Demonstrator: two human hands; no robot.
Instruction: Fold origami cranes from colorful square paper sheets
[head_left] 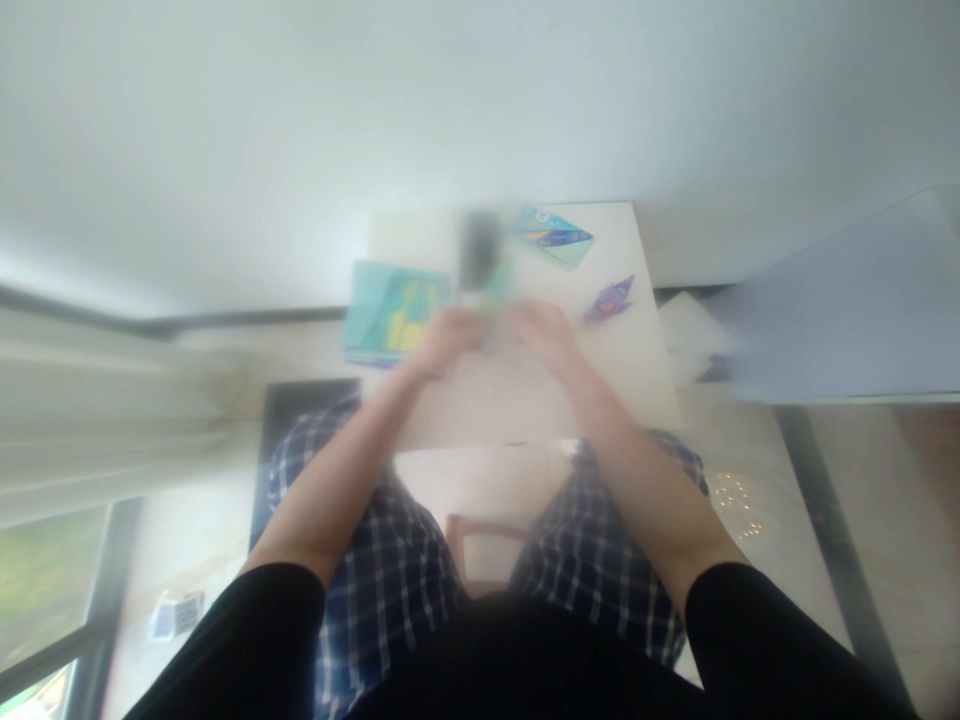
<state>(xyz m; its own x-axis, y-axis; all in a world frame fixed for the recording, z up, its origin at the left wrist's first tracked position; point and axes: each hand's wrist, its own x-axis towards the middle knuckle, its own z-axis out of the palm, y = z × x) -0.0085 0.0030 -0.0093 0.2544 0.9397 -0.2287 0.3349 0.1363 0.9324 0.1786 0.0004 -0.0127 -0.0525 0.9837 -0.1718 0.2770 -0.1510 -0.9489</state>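
My left hand (454, 332) and my right hand (541, 322) are close together over the middle of a small white table, fingers curled in. Between them is a pale green piece of paper (496, 285), apparently folded; haze blurs its shape and hides the exact grip. Beside my left hand lies a teal sheet or booklet (375, 300) with a yellow design. Beyond my right hand rests a blue and green folded paper (559, 238). A small purple folded paper shape (611, 298) sits farther right. Just past the hands is a blurred dark object (480, 248).
The white table (645, 370) stands against a pale wall, its near edge above my knees. A large pale panel (847, 310) juts in at the right. A curtain (112, 400) hangs on the left, and a white box (176, 615) is low beside it.
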